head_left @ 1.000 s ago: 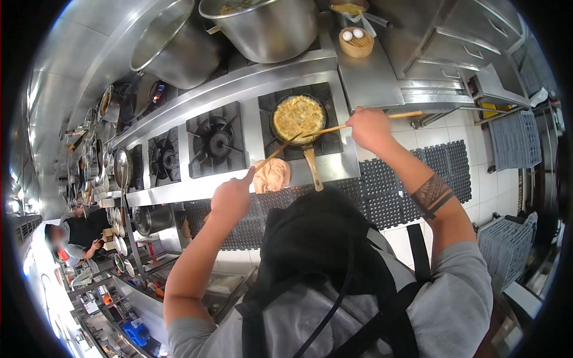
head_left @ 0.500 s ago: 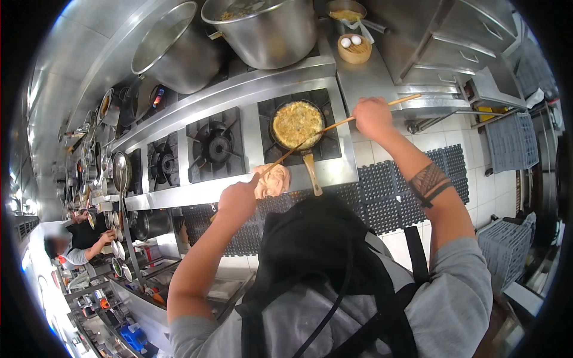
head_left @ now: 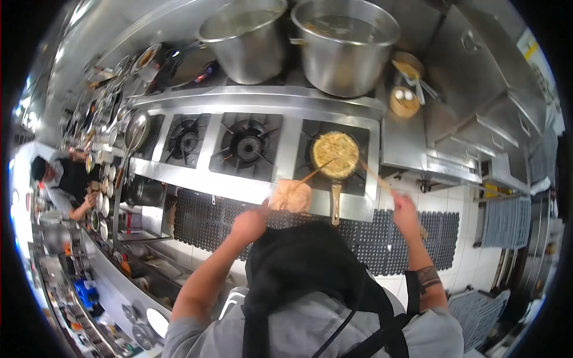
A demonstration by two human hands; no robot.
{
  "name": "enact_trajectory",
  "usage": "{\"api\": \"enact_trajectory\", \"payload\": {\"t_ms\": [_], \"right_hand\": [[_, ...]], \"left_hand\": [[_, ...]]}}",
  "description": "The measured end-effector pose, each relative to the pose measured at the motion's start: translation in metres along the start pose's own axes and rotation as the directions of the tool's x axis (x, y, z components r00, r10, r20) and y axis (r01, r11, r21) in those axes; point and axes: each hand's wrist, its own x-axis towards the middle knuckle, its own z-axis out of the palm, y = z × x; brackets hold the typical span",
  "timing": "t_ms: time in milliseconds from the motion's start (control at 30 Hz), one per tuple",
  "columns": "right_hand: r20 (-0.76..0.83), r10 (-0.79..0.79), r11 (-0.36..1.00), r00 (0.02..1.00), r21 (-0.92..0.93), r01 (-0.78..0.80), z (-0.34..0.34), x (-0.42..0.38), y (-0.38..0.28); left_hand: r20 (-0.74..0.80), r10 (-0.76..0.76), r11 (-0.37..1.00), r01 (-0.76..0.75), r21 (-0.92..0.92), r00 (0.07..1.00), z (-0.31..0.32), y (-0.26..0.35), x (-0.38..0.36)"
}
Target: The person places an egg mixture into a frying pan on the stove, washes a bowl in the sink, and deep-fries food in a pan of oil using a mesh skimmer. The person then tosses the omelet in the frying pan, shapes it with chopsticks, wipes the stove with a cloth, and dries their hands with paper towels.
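Observation:
A round, yellow, browned omelette (head_left: 335, 150) fills the frying pan (head_left: 336, 206) on the right-hand burner, its handle pointing towards me. My left hand (head_left: 249, 225) is closed around a long wooden chopstick (head_left: 310, 175), whose tip reaches onto the omelette. Another long wooden chopstick (head_left: 377, 178) is gripped in my right hand (head_left: 406, 212), its tip by the pan's right rim. Just beyond my left hand, a crumpled orange cloth (head_left: 291, 196) lies at the stove's front edge.
Two large steel pots (head_left: 346, 51) stand behind the burners. Right of them are a small bowl with eggs (head_left: 404, 102) and a small pan (head_left: 408, 64). Another person (head_left: 65, 185) works at the far left. Black mats (head_left: 382, 238) cover the floor by the stove.
My right hand has drawn back towards me, taking its chopstick to the pan's right rim. The left chopstick still reaches the omelette. The whole view has shifted.

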Motion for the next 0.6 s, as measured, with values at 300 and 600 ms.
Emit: {"api": "enact_trajectory", "payload": {"t_ms": [300,600], "right_hand": [[0.206,-0.218,0.424,0.954,0.900,-0.097,0.126,0.024,-0.252],[0.384,-0.526,0.562,0.759,0.827,-0.028,0.269,-0.033,-0.598]], "left_hand": [[-0.207,-0.226,0.347,-0.120,-0.930,0.952,-0.012,-0.016,-0.029],[-0.390,-0.471,0.338,-0.247,-0.908,0.791,-0.062,-0.239,-0.109]]}}
